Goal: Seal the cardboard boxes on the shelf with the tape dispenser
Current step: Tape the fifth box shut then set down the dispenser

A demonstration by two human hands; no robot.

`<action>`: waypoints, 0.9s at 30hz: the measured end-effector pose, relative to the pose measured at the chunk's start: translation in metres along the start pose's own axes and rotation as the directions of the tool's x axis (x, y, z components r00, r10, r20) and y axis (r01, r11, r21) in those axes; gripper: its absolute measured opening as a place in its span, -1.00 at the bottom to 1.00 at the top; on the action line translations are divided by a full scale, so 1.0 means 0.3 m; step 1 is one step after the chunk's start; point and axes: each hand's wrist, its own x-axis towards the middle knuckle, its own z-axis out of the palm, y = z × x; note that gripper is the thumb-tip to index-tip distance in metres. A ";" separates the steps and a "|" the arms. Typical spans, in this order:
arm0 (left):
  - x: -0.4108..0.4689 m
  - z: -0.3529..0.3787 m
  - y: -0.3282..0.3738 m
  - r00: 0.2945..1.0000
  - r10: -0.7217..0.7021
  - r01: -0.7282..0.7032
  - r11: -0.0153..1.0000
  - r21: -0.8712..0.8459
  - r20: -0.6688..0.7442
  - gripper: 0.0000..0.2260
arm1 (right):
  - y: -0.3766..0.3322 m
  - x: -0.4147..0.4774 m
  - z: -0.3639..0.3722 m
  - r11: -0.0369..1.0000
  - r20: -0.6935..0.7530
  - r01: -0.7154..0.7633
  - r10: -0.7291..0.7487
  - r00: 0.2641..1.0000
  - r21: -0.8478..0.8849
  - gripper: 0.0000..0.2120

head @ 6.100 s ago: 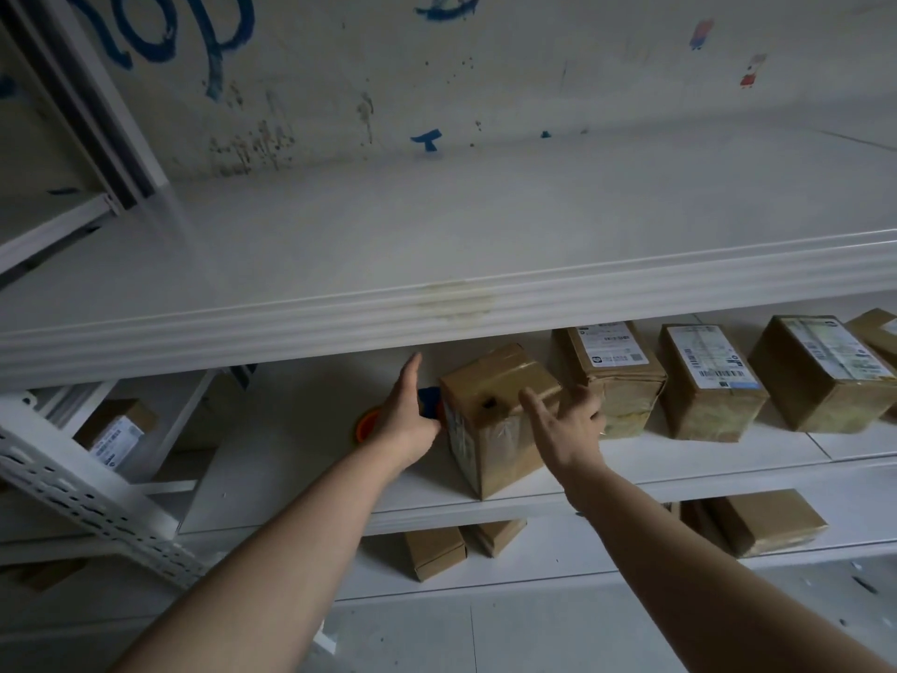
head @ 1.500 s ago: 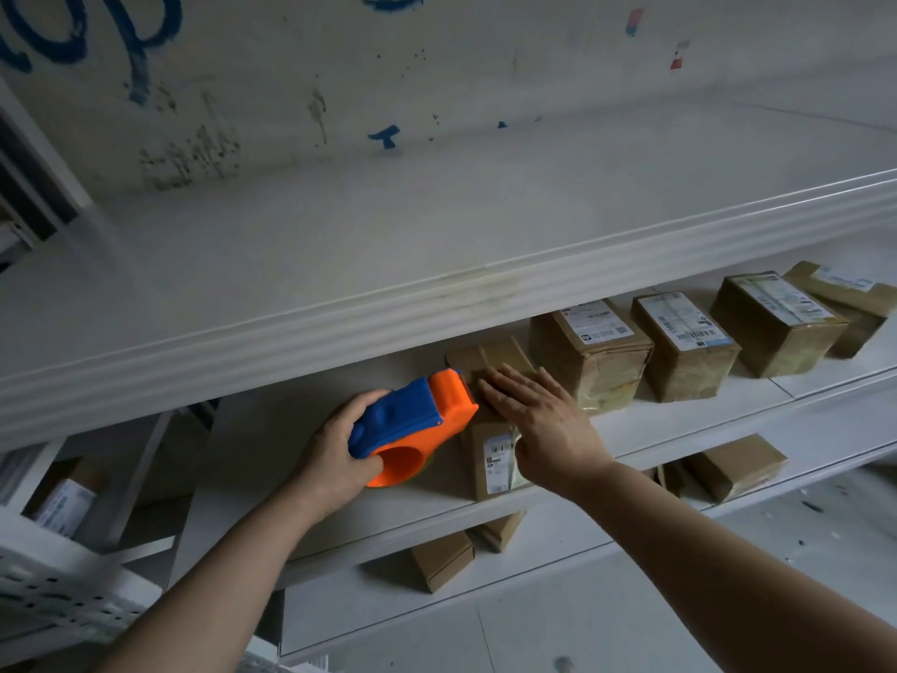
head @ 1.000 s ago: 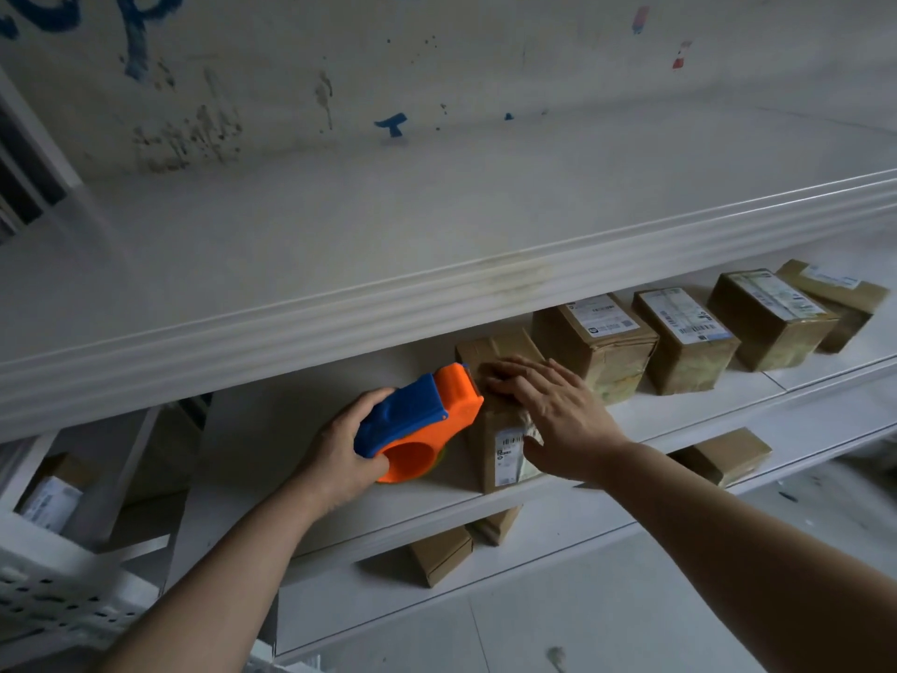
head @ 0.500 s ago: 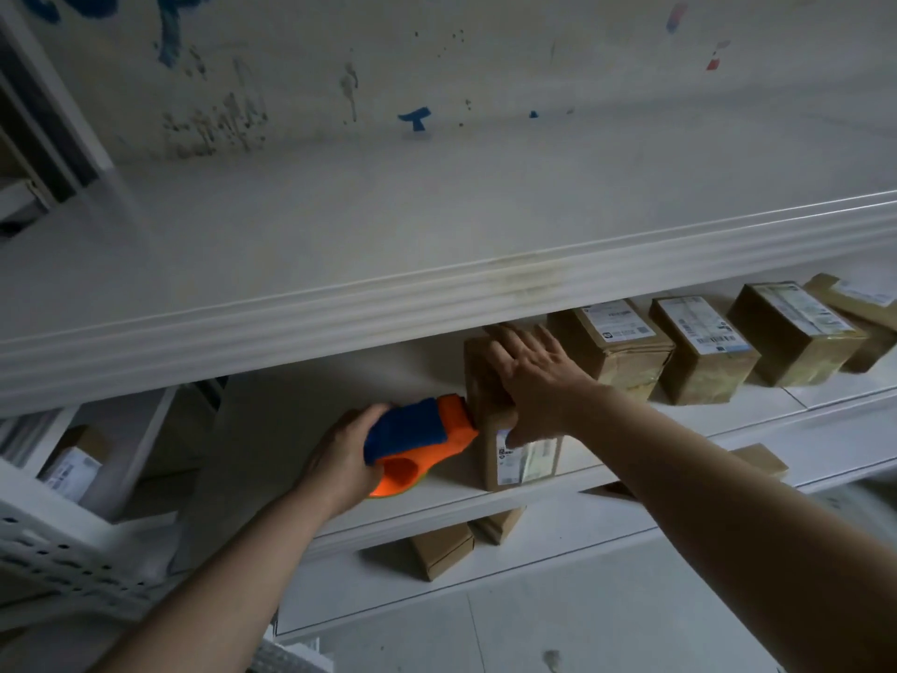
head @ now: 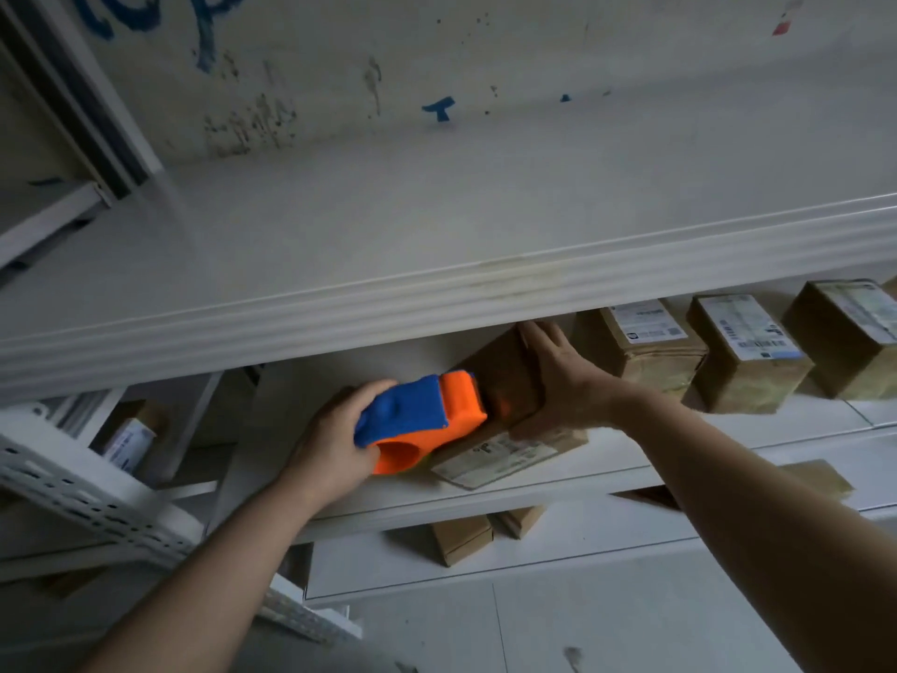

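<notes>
While a stained white wall (head: 485,41) with blue paint marks fills the top of the view, a white metal rack stands against it, and its upper shelf (head: 437,225) juts out over everything below. Under that lies the middle shelf (head: 291,400), where the work is going on. Three labelled boxes (head: 747,357) sit in a row along its right part, close beside one another, white labels facing up. Two smaller boxes (head: 461,536) rest on the lower shelf (head: 606,536), and a further box (head: 126,439) shows in the neighbouring rack to the left.

Left of the row, the cardboard box (head: 505,376) being sealed lies near the front edge of the middle shelf, its label turned toward the front. The right hand (head: 558,381) lies flat against it, fingers straight and reaching toward the back, thumb spread along the lower edge. The left hand (head: 335,439) grips the blue handle of the tape dispenser (head: 427,420), fingers curled round it. The dispenser's orange nose touches the left face of the box.
</notes>
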 end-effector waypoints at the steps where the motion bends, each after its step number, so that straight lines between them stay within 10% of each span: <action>1: 0.006 0.000 0.025 0.999 0.028 -0.029 0.998 0.051 0.035 -0.34 | 0.041 -0.032 0.014 0.998 0.008 -0.015 0.014 1.000 0.067 0.35; 6: 0.030 0.065 0.161 0.985 0.070 -0.101 0.976 0.195 0.160 -0.29 | 0.216 -0.154 0.076 0.983 0.043 -0.087 0.081 0.996 0.162 0.33; 14: 0.039 0.143 0.280 0.968 0.120 -0.161 0.970 0.180 0.222 -0.28 | 0.185 -0.160 0.111 0.948 0.100 -0.009 0.043 0.994 -0.317 0.30; 27: -0.002 -0.161 -0.091 0.963 -0.245 0.217 0.953 0.212 0.115 -0.21 | 0.226 -0.137 0.148 0.923 -0.004 -0.071 0.076 0.997 -0.378 0.14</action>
